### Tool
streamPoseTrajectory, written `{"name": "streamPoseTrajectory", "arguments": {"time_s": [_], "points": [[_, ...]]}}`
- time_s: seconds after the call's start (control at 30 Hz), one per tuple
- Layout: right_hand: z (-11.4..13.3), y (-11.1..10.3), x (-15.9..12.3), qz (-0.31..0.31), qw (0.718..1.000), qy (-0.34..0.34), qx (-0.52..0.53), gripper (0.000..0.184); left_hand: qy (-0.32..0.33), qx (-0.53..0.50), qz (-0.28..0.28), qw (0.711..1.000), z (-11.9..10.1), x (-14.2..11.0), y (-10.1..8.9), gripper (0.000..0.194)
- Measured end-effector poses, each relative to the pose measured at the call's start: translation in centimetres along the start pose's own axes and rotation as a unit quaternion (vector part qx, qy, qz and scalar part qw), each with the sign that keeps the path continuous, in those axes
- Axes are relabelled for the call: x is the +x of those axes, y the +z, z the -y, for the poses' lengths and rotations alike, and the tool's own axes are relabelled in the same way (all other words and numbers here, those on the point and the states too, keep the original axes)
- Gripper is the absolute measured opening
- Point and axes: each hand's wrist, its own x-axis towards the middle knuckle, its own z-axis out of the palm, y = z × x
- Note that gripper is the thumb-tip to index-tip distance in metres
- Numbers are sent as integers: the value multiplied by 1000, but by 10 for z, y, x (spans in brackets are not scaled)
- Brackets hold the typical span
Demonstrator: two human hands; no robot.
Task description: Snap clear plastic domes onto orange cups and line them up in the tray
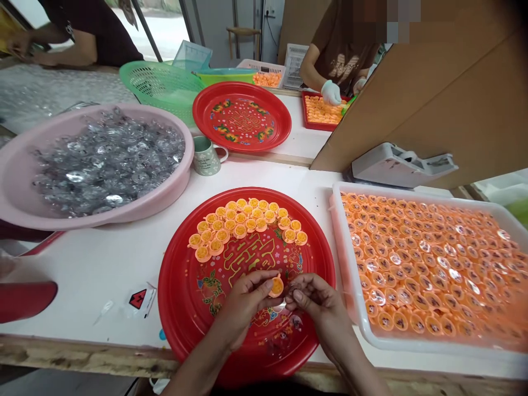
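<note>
My left hand [243,302] pinches a small round orange cup-like piece [276,286] with a yellow inside and a tiny loop on its rim. Close beside it, the fingers of my right hand [319,302] are pinched together; what they hold is too small and see-through to make out. Both hands are over a round red tray [177,291] with printed gold and flower patterns. Several rows of similar orange pieces [230,224] lie along the tray's far side. A few clear plastic pieces with dark prints [284,338] lie on its near right part, below my hands.
A pink basin [181,187] of clear plastic pieces stands left, a mug [207,157] beside it. On the right, a white tray [361,308] holds rows of orange pieces near a tape dispenser [400,165]. Behind are another red tray [243,144] and a co-worker's gloved hand [331,92].
</note>
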Motion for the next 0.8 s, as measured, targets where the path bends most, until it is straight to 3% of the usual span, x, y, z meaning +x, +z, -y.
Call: {"name": "streamPoseTrajectory", "arguments": {"time_s": [0.23,0.43,0.67,0.8], "points": [[-8,3,6,-44,999,-6,-23,28,24,-13,-12,1000,12,-3,9,32],[-10,5,7,-87,992,-24,-88,28,50,60,-16,997,23,-5,14,34],[-5,5,2,-101,984,-54,-137,22,132,178,-26,975,26,-4,14,33],[-6,8,-4,-110,971,-105,-186,15,190,223,-40,955,27,-4,12,29]]}}
